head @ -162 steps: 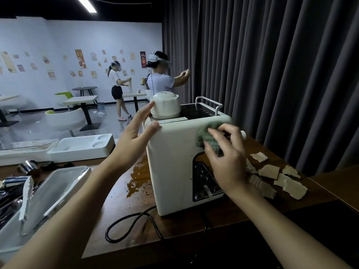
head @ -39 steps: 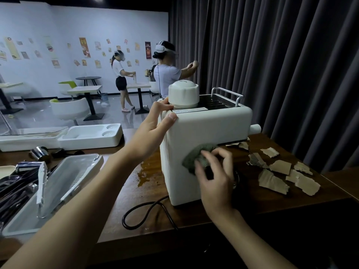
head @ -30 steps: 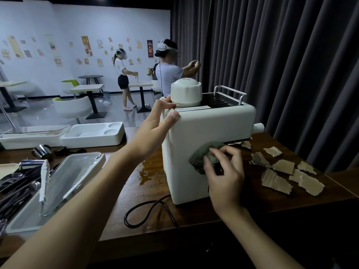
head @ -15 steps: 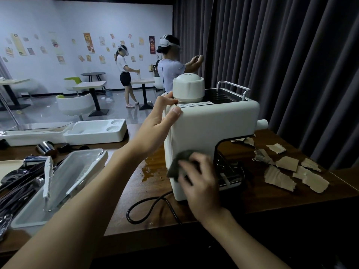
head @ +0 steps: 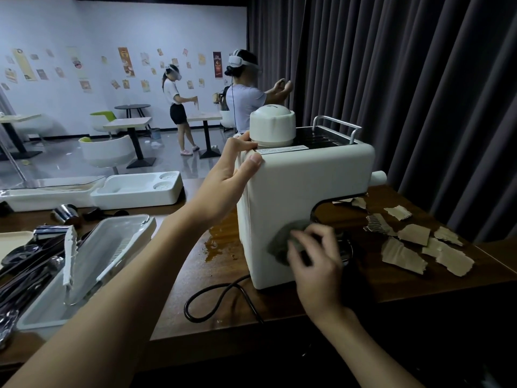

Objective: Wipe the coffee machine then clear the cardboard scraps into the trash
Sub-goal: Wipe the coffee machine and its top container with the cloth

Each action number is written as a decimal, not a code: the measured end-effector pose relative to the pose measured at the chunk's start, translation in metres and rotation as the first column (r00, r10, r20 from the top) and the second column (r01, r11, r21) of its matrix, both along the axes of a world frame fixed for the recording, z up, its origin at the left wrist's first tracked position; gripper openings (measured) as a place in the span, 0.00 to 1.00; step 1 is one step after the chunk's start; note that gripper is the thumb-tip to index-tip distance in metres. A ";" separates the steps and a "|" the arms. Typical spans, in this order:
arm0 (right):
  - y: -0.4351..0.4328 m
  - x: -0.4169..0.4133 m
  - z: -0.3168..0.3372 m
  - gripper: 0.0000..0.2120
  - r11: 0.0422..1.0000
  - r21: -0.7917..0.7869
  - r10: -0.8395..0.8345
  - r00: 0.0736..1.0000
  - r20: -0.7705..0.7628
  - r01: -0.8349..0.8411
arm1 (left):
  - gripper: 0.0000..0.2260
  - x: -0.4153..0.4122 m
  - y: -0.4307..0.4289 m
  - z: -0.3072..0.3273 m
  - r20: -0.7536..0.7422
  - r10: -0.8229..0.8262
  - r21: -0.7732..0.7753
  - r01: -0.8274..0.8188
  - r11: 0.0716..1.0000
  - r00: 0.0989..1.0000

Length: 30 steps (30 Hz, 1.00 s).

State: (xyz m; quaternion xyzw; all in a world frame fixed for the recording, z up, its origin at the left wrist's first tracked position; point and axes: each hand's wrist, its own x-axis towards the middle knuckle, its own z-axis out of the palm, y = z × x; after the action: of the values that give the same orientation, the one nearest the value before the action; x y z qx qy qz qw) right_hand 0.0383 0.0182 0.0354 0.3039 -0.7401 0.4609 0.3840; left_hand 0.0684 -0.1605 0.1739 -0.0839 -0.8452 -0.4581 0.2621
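Note:
A white coffee machine (head: 302,189) stands on the brown wooden counter (head: 223,303), with a round white knob and a metal rail on top. My left hand (head: 226,180) grips its upper left corner, thumb on the front face. My right hand (head: 313,259) holds a grey-green cloth (head: 279,245) against the machine's lower front, beside the brew recess. Several torn cardboard scraps (head: 402,253) lie on the counter to the right of the machine.
A black power cord (head: 218,298) loops in front of the machine, and a brown spill (head: 221,242) lies left of it. White trays (head: 92,264) with utensils fill the left. A dark curtain hangs on the right. Two people stand in the far room.
My right hand has wiped the cloth down from the machine's upper front to its lower front, left and then back toward the recess. My left hand kept its grip on the corner.

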 end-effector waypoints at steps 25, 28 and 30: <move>-0.015 0.025 -0.041 0.13 0.986 -0.096 -0.101 0.950 0.295 0.134 | 0.11 0.001 0.006 -0.004 -0.025 -0.003 0.010 0.003 1.000 1.000; -0.023 0.034 -0.049 0.16 0.990 -0.071 -0.086 0.927 0.364 0.120 | 0.11 0.000 0.007 -0.004 -0.029 -0.008 0.008 0.008 1.000 1.000; -0.027 0.038 -0.054 0.16 0.994 -0.022 -0.094 0.920 0.381 0.110 | 0.11 0.000 0.006 -0.004 -0.027 -0.012 0.011 0.013 1.000 1.000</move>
State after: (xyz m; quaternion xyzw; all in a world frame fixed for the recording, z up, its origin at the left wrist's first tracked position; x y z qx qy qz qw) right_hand 0.0767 -0.0084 -0.0187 0.1618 -0.8051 0.5062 0.2636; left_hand 0.0682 -0.1544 0.1696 -0.0938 -0.8384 -0.4635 0.2710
